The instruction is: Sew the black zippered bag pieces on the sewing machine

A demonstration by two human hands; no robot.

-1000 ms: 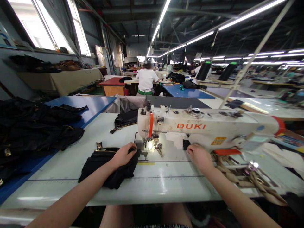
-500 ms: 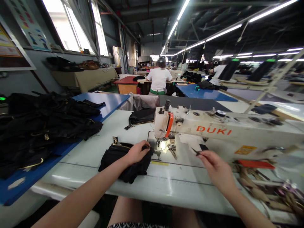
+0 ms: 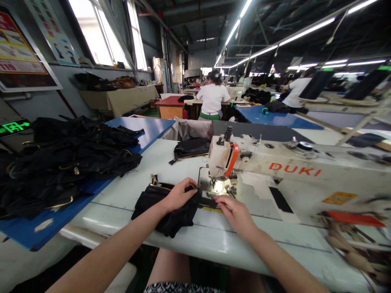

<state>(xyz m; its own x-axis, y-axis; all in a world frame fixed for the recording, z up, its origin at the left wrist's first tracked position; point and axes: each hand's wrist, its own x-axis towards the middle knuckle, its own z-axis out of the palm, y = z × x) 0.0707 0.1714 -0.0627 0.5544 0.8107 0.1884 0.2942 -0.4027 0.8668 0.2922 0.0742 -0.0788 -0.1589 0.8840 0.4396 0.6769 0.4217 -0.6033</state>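
So, one black pouch (image 3: 147,205) lies on the pale table (image 3: 155,156), its edge pinched by my left hand (image 3: 179,196); my right hand (image 3: 234,212) grips one dark strip (image 3: 208,201) beside it. Beyond: one sewing machine (image 3: 259,162), two thread cones (image 3: 317,85).

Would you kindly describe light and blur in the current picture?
In the head view, the window is blown out white, the sewing machine has a bright glow on its needle plate, and glare streaks the worktable along its front edge; also in the head view, the black pouch loses fold detail, and the tan straps at lower right look smeared.
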